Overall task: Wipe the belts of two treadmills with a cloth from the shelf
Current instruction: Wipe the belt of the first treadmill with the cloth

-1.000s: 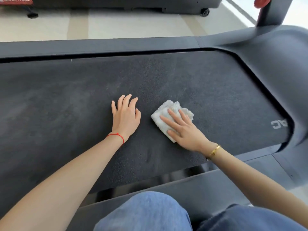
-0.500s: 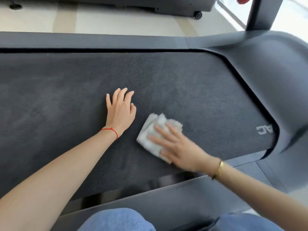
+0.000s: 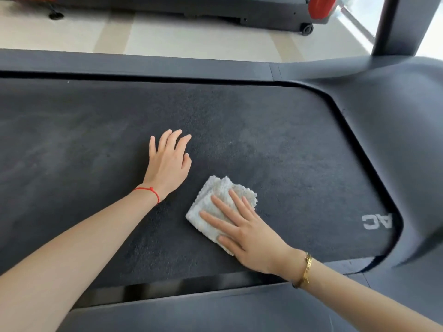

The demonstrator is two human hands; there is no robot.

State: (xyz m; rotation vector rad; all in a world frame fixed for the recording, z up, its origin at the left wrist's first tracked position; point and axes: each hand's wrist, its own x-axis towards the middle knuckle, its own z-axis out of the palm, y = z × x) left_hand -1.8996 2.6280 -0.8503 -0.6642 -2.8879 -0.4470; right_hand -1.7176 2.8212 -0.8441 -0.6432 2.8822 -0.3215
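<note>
Near side rail (image 3: 215, 312): dark grey, along 6 o'clock edge of view, just below belt.
Right hand (image 3: 249, 232): at 5 o'clock, palm down on cloth; fingers (image 3: 221, 207) straight and spread wide, pressing flat, not curled round it. Gold bracelet (image 3: 306, 271) at wrist.
Cloth (image 3: 215, 202): white, nubbly, folded into a rough square; flat on belt at centre, slightly toward 5 o'clock, partly under right hand.
Left hand (image 3: 166, 167): just beside cloth at its 10 o'clock, apart from it; palm down on belt, fingers straight, loosely together, holding nothing. Red string (image 3: 148, 190) at wrist.
Belt (image 3: 275, 144): dark, textured, spans view from 9 to 3 o'clock; pale dusty streaks toward 9 o'clock; white lettering (image 3: 376, 221) near 3 o'clock end.
Motor cover (image 3: 402, 130): grey, at 2–3 o'clock.
Far rail (image 3: 143, 64): at 12 o'clock.
Second treadmill (image 3: 215, 8): beyond pale floor (image 3: 191, 37), at 12 o'clock.
</note>
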